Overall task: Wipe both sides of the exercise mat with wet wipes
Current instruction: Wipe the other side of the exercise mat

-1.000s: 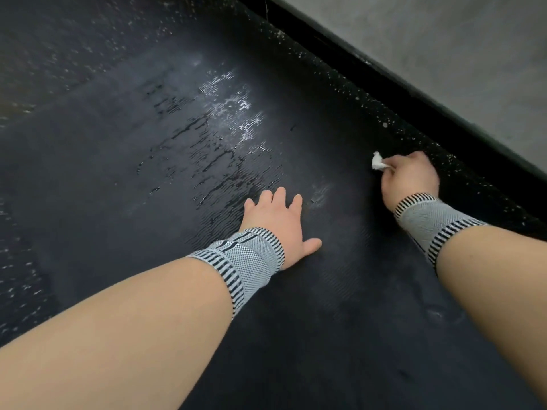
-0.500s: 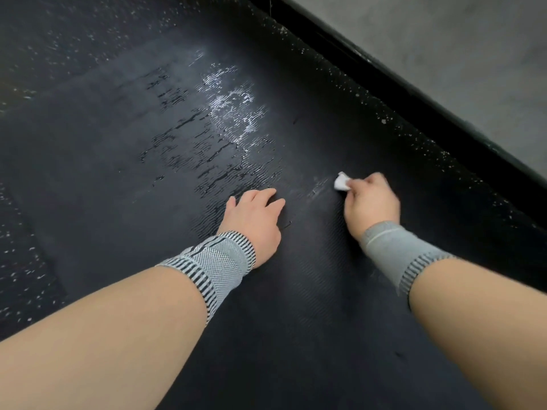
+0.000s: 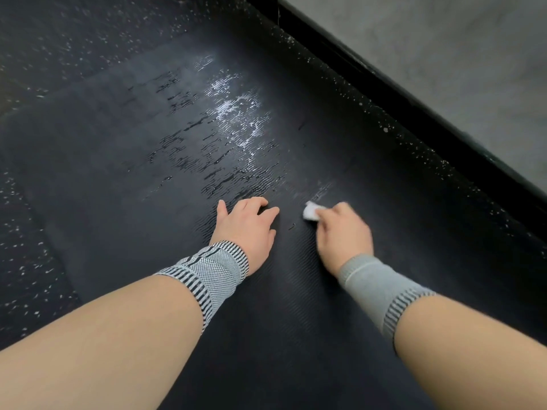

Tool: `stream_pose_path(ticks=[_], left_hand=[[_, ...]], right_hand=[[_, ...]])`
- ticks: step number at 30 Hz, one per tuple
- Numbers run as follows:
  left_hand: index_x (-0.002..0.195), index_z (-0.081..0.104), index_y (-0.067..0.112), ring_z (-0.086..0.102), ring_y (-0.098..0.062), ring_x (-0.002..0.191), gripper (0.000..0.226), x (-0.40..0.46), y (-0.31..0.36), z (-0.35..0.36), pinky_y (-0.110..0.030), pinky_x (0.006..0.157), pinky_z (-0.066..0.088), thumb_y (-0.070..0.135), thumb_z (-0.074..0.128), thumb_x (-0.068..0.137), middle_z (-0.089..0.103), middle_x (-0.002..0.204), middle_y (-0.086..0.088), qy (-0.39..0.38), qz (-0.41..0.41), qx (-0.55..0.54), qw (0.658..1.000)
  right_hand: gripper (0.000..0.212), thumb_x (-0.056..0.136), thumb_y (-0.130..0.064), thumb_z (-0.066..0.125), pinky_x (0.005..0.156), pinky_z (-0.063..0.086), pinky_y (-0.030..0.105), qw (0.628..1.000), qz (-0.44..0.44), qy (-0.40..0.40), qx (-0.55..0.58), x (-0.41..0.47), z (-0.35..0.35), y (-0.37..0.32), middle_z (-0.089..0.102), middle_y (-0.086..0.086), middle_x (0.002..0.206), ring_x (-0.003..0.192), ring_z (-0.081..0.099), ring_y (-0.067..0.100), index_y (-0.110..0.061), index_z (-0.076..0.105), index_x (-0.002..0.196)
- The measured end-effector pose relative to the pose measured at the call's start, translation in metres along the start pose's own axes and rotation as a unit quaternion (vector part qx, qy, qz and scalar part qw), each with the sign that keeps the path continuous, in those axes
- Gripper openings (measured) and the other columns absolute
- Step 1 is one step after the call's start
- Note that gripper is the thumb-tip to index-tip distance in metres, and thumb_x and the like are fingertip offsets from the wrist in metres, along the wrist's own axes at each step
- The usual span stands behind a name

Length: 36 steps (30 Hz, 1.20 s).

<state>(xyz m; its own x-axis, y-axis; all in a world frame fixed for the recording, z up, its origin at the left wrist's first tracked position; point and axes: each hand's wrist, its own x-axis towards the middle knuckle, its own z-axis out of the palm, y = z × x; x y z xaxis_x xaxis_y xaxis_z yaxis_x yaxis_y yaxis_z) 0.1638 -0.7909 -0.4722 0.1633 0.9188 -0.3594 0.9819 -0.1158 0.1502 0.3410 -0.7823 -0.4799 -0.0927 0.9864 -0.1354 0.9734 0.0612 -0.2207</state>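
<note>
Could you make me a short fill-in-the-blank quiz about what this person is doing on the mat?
1. The white wipe is held in the ____ hand.
2. The left hand rests on the dark ____, holding nothing.
3. Beyond the hands, the mat has shiny ____ streaks.
4. Both wrists wear grey ____.

Missing words: right; mat; wet; bands

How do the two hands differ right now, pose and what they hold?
The left hand holds nothing and rests on the mat, fingers bent with tips on it; the right hand is curled round a white wipe. The left hand looks sharp; the right hand is blurred. The left wrist band shows a striped, checked knit; the right wrist band looks mostly plain grey. Both sit on the same dark mat.
</note>
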Motion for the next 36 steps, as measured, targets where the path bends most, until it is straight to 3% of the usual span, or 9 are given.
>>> stream_pose_path(ticks=[2,4,8,10,15,17,23,30,36], left_hand=[[0.151,0.029,0.032,0.021,-0.015,0.144,0.051,-0.003,-0.001,0.0,-0.06,0.117,0.006,0.038,0.04,0.101,0.024,0.155,0.008,-0.004,0.002,-0.002,1.0],[0.151,0.028,0.031,0.017,-0.015,0.146,0.052,-0.007,-0.004,-0.002,-0.06,0.117,0.004,0.037,0.04,0.101,0.021,0.158,0.008,-0.013,0.009,0.007,1.0],[0.15,0.03,0.033,0.017,-0.017,0.146,0.052,-0.017,-0.018,-0.004,-0.061,0.117,0.007,0.041,0.042,0.101,0.022,0.157,0.007,-0.022,0.011,0.035,0.999],[0.15,0.03,0.034,0.019,-0.017,0.144,0.052,-0.022,-0.026,-0.005,-0.062,0.116,0.007,0.044,0.042,0.1,0.024,0.156,0.008,-0.025,0.008,0.043,0.999],[0.149,0.031,0.035,0.024,-0.018,0.142,0.051,-0.028,-0.032,-0.006,-0.062,0.116,0.008,0.046,0.041,0.1,0.024,0.155,0.007,-0.034,0.025,0.076,0.996],[0.149,0.03,0.035,0.025,-0.019,0.142,0.052,-0.029,-0.035,-0.01,-0.063,0.116,0.009,0.045,0.042,0.1,0.024,0.155,0.006,-0.049,0.044,0.098,0.993],[0.151,0.028,0.034,0.027,-0.02,0.14,0.058,-0.037,-0.063,-0.023,-0.058,0.117,0.012,0.048,0.047,0.098,0.023,0.154,0.007,-0.097,0.062,0.151,0.982],[0.147,0.036,0.036,0.03,-0.016,0.139,0.057,-0.065,-0.085,-0.007,-0.054,0.119,0.016,0.052,0.051,0.095,0.03,0.151,0.009,-0.057,-0.043,0.042,0.997],[0.146,0.04,0.037,0.027,-0.017,0.141,0.057,-0.091,-0.106,0.007,-0.052,0.119,0.018,0.054,0.052,0.093,0.031,0.152,0.009,-0.018,-0.089,0.022,0.996]], right_hand=[[0.026,0.092,-0.02,0.048,0.072,0.047,0.036,0.992,-0.122,-0.033,0.021,-0.016,0.001,-0.007,0.053,0.008,0.101,0.089,0.058,0.032,-0.02,0.064,0.112],[0.027,0.09,-0.018,0.051,0.071,0.048,0.037,0.987,-0.156,-0.033,0.011,-0.006,-0.004,0.006,0.054,0.008,0.101,0.087,0.059,0.034,-0.023,0.066,0.113],[0.03,0.093,-0.022,0.046,0.078,0.047,0.034,0.998,0.067,0.015,-0.003,0.019,-0.009,0.03,0.051,0.005,0.112,0.094,0.058,0.029,-0.023,0.062,0.118],[0.03,0.092,-0.021,0.046,0.08,0.046,0.035,0.993,0.115,0.028,0.008,0.013,-0.002,0.015,0.051,0.008,0.112,0.096,0.057,0.032,-0.02,0.063,0.117],[0.031,0.092,-0.02,0.045,0.08,0.045,0.034,0.99,-0.128,-0.06,0.01,-0.03,0.009,-0.03,0.051,0.006,0.109,0.099,0.054,0.03,-0.025,0.061,0.118],[0.033,0.091,-0.021,0.047,0.08,0.046,0.033,0.982,-0.169,-0.081,-0.011,-0.022,0.001,-0.02,0.05,0.004,0.112,0.101,0.054,0.029,-0.03,0.06,0.12],[0.032,0.094,-0.021,0.044,0.077,0.045,0.033,0.996,0.083,-0.017,-0.003,-0.006,0.0,-0.014,0.047,0.004,0.112,0.095,0.056,0.028,-0.022,0.057,0.122],[0.032,0.093,-0.021,0.044,0.076,0.046,0.033,0.977,-0.19,-0.093,-0.014,-0.05,0.018,-0.055,0.047,0.002,0.111,0.099,0.053,0.026,-0.027,0.055,0.123],[0.029,0.093,-0.023,0.044,0.073,0.044,0.033,0.998,0.065,-0.003,-0.011,-0.031,0.01,-0.038,0.05,0.006,0.107,0.094,0.056,0.03,-0.018,0.06,0.117]])
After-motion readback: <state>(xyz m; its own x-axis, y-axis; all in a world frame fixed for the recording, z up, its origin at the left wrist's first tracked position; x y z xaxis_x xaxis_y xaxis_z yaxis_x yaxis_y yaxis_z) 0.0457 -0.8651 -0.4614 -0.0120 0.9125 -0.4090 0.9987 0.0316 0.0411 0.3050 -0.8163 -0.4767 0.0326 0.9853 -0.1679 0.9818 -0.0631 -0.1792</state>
